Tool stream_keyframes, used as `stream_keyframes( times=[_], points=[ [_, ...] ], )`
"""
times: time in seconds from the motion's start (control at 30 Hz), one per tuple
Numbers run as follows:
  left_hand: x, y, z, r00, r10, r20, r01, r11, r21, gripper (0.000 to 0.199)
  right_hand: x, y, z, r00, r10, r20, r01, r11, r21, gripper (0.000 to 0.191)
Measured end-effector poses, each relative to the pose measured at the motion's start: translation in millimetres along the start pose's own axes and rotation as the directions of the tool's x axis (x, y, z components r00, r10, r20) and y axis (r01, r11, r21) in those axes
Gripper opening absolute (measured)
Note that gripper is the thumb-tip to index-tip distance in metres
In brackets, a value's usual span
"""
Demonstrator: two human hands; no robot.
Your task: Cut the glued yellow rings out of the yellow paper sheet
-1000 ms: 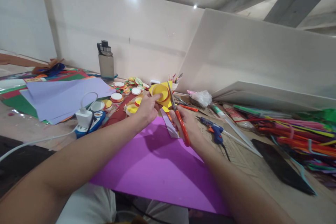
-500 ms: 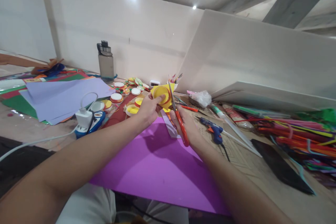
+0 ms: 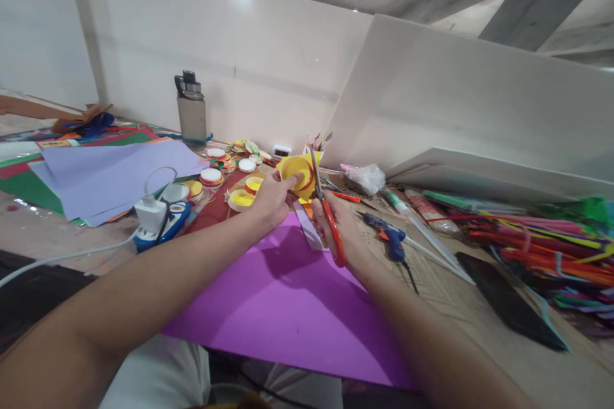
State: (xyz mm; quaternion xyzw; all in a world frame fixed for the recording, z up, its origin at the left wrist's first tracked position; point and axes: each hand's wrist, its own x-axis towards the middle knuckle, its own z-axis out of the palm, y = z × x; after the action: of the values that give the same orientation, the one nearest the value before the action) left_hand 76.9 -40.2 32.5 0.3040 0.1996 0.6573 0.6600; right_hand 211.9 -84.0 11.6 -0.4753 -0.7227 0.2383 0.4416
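Note:
My left hand (image 3: 275, 198) pinches a piece of yellow paper (image 3: 311, 161) with a round yellow disc (image 3: 293, 170) on it, the thumb resting on the disc. In my right hand (image 3: 343, 223) are red-handled scissors (image 3: 332, 230), their blades pointing up along the right edge of the yellow paper. Whether the blades are parted is hard to tell. Below both hands lies a large purple sheet (image 3: 278, 307), with a pale paper strip (image 3: 308, 225) at its top edge. Two round pieces with yellow centres (image 3: 241, 198) sit just left of my left hand.
Lilac sheets (image 3: 115, 172), a blue power strip (image 3: 170, 230) with a white plug and a grey bottle (image 3: 192, 116) are at the left. On the right lie a blue glue gun (image 3: 393, 239), a black flat object (image 3: 508, 300) and colourful craft stems (image 3: 551, 243).
The view has shifted slightly. Both hands keep nearly the same places, and the scissors remain at the right edge of the yellow paper.

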Motion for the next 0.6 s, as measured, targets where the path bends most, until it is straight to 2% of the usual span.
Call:
stream_keyframes(
  times=[0.17,0.43,0.6],
  points=[
    [1.5,0.4,-0.9,1.0,0.013,0.016,-0.013,1.0,0.007,0.048,1.1,1.6,-1.1,0.999,0.049,0.024,-0.05,0.998,0.05,0.037],
    [3.5,4.2,-0.6,0.999,0.019,0.039,-0.019,1.0,0.018,0.05,3.6,4.5,-3.9,0.998,0.052,0.046,-0.053,0.998,0.022,0.038],
    [5.6,5.9,-2.6,0.999,0.006,0.035,-0.008,0.999,0.046,0.037,3.2,5.5,-4.5,0.999,0.033,0.026,-0.033,0.999,-0.013,0.036]
  ],
)
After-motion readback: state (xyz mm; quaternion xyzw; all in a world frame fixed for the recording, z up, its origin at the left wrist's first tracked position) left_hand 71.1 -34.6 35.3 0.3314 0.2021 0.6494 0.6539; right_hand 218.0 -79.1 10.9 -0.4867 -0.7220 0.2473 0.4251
